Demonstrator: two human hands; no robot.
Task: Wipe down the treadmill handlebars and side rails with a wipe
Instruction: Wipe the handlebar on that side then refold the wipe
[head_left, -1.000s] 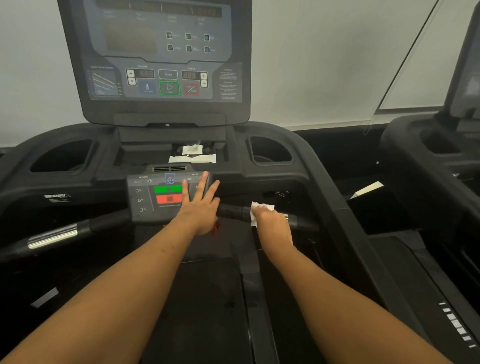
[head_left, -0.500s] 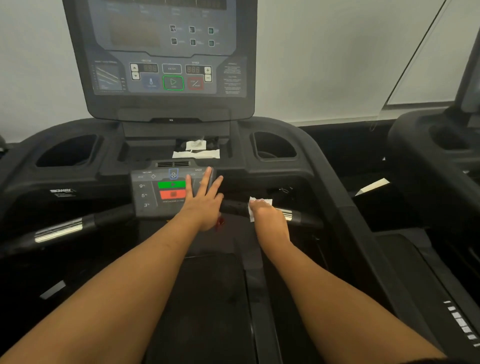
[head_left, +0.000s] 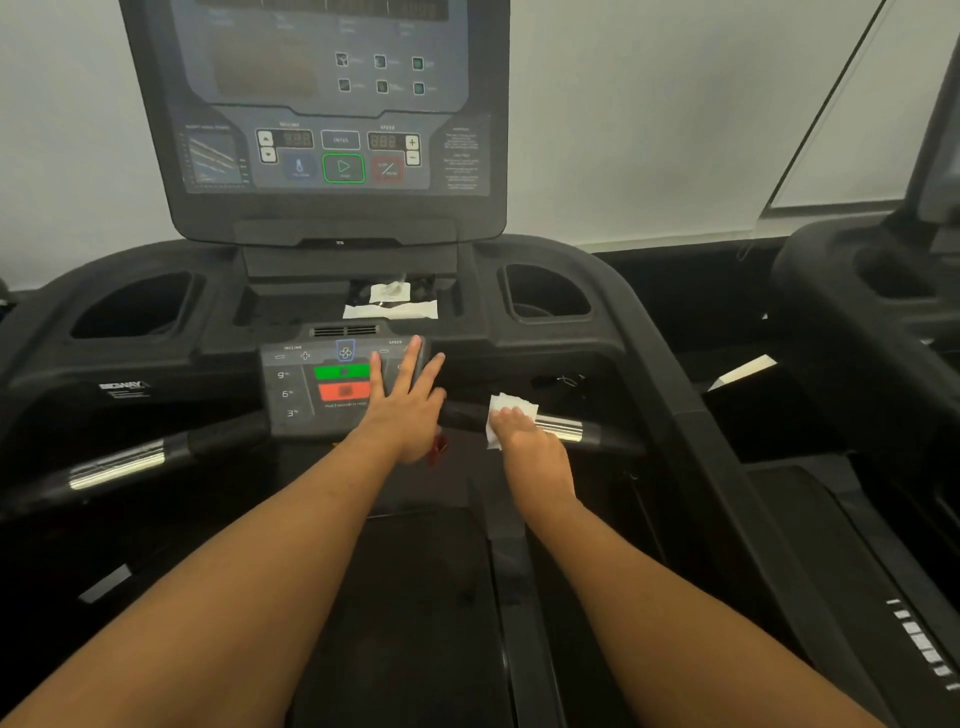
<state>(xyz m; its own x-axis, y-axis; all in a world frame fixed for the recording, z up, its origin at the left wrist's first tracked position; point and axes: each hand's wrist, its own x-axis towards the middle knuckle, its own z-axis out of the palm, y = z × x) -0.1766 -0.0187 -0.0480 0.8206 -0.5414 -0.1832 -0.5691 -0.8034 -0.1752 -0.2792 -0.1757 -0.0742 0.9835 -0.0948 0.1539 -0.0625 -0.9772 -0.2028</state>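
White wipe (head_left: 511, 413) is lying draped over the right handlebar (head_left: 561, 428), the right hand (head_left: 530, 447) curling around both and gripping them. Her left hand (head_left: 408, 410) is resting flat, fingers spread, empty, on the small control panel (head_left: 311, 387).

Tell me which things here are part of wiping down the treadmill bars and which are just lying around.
Part of the job:
white wipe under the right hand
right handlebar
left handlebar
left hand braced on the control pad

Lying about:
torn white wrappers in the console tray
empty cup holders
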